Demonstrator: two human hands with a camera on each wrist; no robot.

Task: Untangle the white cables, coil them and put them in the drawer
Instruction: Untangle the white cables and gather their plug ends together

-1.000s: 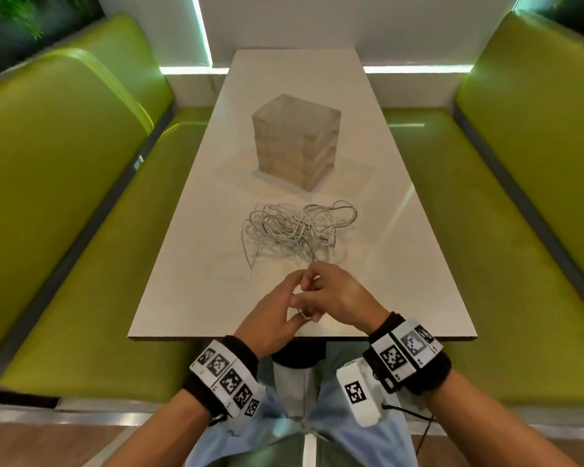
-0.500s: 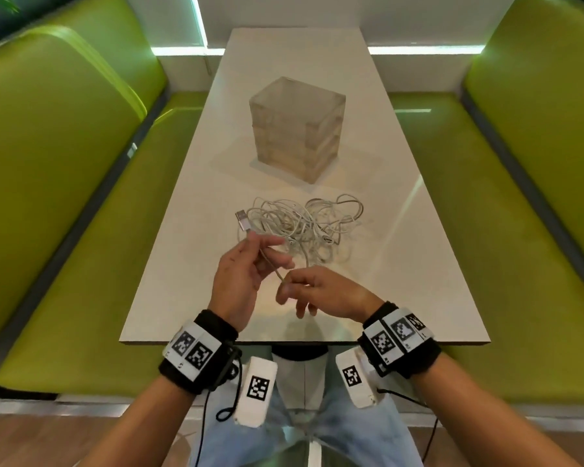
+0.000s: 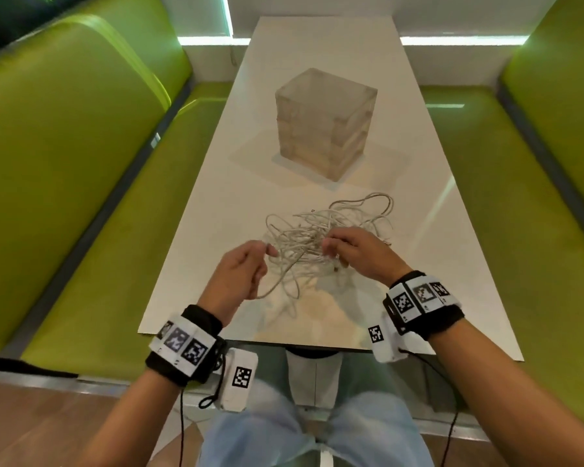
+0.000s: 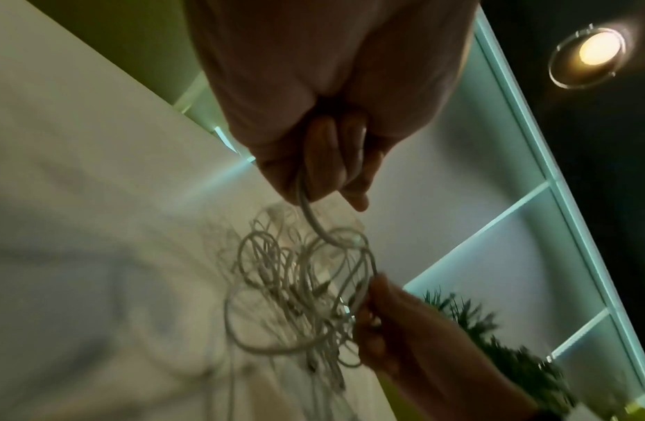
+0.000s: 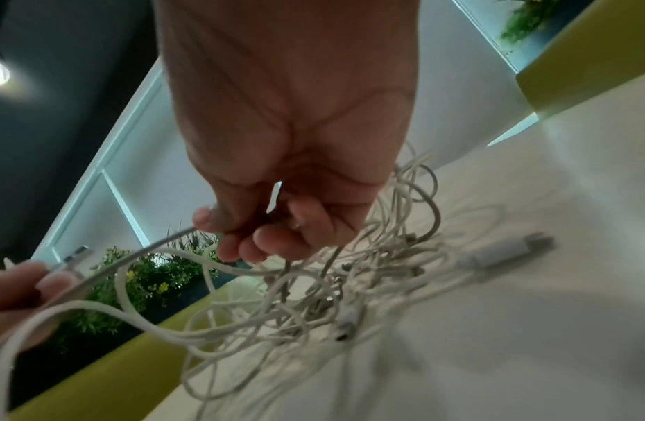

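A tangle of white cables (image 3: 309,246) hangs lifted just above the white table (image 3: 196,264), between my two hands. My left hand (image 3: 246,267) pinches one cable near its plug end, its fingers (image 4: 324,159) curled round the strand. My right hand (image 3: 351,251) grips the bunch from the right, fingers (image 5: 277,236) curled into the cables (image 5: 314,299). A grey plug (image 5: 501,250) dangles from the bunch on the right. Loose loops (image 4: 296,299) trail down to the table top. A translucent drawer block (image 3: 324,123) stands further back on the table, its drawers closed.
Green padded benches (image 3: 64,163) line both long sides of the table, the right one (image 3: 520,214) equally close. The table's near edge (image 3: 317,345) lies just above my knees. A white wall closes off the far end.
Both hands moved forward from the table's near edge to the tangle. The left hand took a cable end, then the right hand seized the bunch and lifted it.
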